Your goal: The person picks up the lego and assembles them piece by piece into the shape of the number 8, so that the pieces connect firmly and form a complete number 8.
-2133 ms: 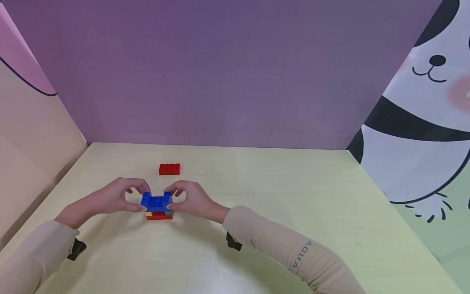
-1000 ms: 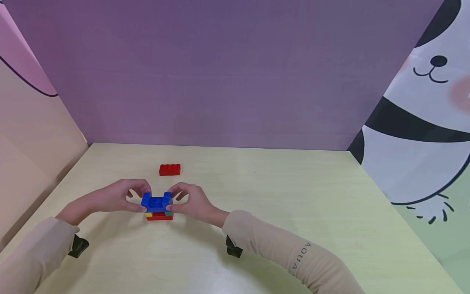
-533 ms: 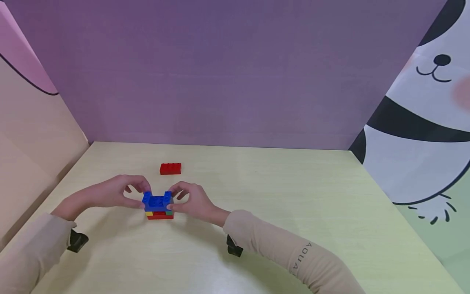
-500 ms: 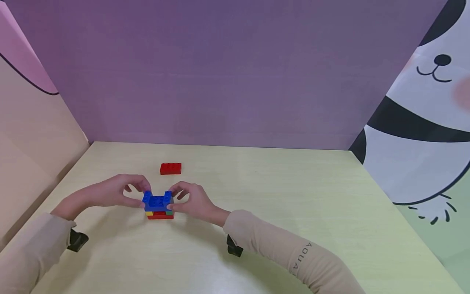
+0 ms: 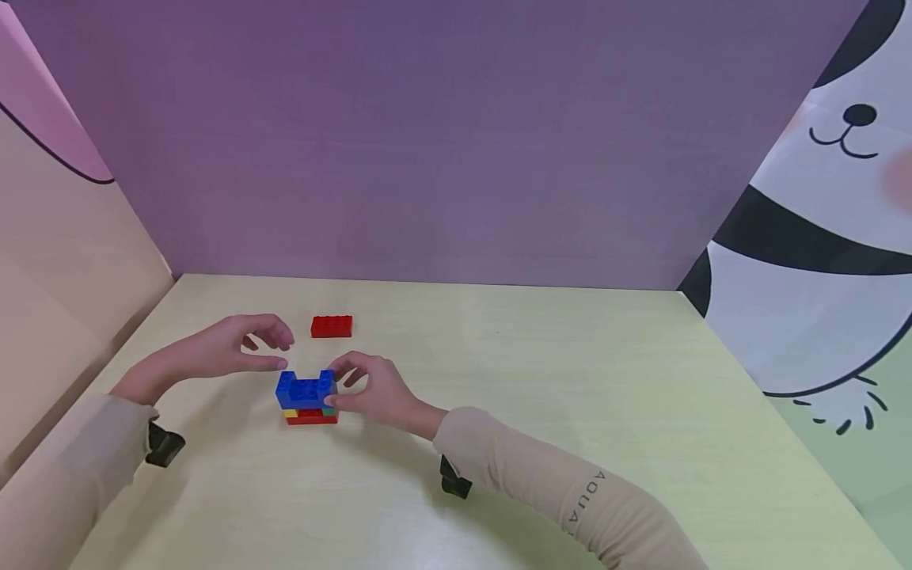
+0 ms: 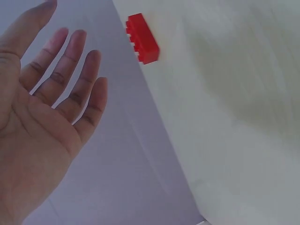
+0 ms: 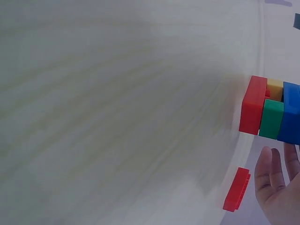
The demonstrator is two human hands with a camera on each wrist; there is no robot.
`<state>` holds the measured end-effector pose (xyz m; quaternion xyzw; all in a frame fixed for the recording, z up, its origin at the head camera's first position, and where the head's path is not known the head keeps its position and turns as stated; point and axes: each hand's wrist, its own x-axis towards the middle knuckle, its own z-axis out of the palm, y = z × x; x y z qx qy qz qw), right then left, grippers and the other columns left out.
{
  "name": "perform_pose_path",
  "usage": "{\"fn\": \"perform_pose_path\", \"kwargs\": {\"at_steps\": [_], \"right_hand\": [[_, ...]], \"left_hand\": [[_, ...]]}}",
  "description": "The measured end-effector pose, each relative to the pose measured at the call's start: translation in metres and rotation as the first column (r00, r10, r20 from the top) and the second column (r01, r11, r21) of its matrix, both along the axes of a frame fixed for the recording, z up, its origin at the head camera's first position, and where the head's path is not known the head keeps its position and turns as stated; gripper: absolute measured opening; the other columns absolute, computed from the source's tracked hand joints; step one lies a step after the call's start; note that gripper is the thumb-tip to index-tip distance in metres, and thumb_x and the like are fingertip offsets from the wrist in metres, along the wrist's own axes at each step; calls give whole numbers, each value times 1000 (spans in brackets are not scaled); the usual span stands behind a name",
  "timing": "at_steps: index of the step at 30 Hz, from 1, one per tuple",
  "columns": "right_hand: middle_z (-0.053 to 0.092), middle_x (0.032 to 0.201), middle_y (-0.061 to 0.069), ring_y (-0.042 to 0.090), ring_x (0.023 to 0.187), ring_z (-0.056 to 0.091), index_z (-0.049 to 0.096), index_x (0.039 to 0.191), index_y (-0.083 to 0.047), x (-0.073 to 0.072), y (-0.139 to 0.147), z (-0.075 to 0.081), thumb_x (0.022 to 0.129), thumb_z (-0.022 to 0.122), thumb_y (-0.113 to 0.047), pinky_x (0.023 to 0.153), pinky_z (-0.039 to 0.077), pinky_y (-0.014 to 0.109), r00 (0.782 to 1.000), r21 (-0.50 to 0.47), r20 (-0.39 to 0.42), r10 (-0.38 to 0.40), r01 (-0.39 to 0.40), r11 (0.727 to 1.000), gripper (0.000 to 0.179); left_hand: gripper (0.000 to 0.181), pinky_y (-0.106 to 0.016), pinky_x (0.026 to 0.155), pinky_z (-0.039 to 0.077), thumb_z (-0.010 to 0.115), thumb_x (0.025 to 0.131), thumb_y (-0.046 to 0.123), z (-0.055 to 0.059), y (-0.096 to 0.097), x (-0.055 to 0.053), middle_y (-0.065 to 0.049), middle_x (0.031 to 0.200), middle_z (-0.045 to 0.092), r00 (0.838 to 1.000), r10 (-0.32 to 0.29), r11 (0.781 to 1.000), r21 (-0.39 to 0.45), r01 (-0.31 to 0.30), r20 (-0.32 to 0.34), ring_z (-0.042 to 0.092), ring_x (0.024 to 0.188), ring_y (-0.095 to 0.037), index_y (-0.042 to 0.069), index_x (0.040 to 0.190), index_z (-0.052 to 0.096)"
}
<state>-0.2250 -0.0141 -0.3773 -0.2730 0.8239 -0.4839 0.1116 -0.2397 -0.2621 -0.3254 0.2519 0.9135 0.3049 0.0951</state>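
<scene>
While right hand (image 5: 372,388) pinches blue bricks (image 5: 305,392), left hand (image 5: 226,348) apart, table edge (image 5: 427,284) beyond

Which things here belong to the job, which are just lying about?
In the job:
blue top bricks, pinched by the right hand
yellow brick, green brick, red base, stacked underneath

Lying about:
loose red brick, untouched, though possibly a later piece

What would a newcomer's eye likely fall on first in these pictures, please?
Probably the toy-brick stack, blue on top, standing on the pale table with the right hand pinching its right end. A lone red toy brick lies beyond it. The large cartoon panda at the head view's right edge also stands out.
</scene>
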Motion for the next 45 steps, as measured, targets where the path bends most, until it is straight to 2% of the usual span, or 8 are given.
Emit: {"fn": "perform_pose_path", "kwargs": {"at_steps": [5,14,22,32,39,45], "right_hand": [[63,107,2,19,95,59,59,110,-12,0,0,-1,78,72,-16,67,48,15,1000,-1,3,-2,2,1000,35],[63,106,2,18,94,60,59,110,-12,0,-1,-2,78,72,-16,67,48,15,1000,9,-8,-6,6,1000,35],[63,107,3,18,94,60,58,111,-12,1,-1,-1,78,72,-16,67,48,15,1000,6,-8,-6,6,1000,36],[63,106,2,17,93,60,59,111,-13,1,-1,0,78,72,-17,67,47,14,1000,25,-28,-10,10,1000,35],[63,106,2,18,93,60,58,111,-13,2,0,1,78,72,-16,67,47,14,999,27,-28,-18,19,999,35],[63,107,2,17,93,60,58,111,-13,3,-1,1,78,72,-16,67,48,14,1000,26,-18,-20,20,999,36]], "left_hand": [[35,-42,83,50,68,81,27,-13,-1,-9,-11,105,62,1000,30,1000,4,-30,-5,58,97,-21,10,108,55],[38,-47,85,49,67,83,21,-35,5,-23,-14,106,60,997,79,997,-6,-79,-26,58,96,-25,3,112,52],[38,-41,82,52,66,84,19,-54,13,-38,-13,106,60,979,194,981,1,-195,-64,56,97,-27,4,114,50],[45,-48,91,46,66,84,21,-57,13,-56,-17,117,54,945,322,947,20,-321,-63,50,107,-34,4,121,47],[54,-47,91,46,67,83,22,-60,18,-67,-20,123,51,946,323,946,30,-322,-35,49,111,-36,3,127,43],[55,-47,91,46,67,83,18,-64,22,-71,-22,127,47,942,336,941,19,-337,16,48,113,-38,4,130,42]]}}
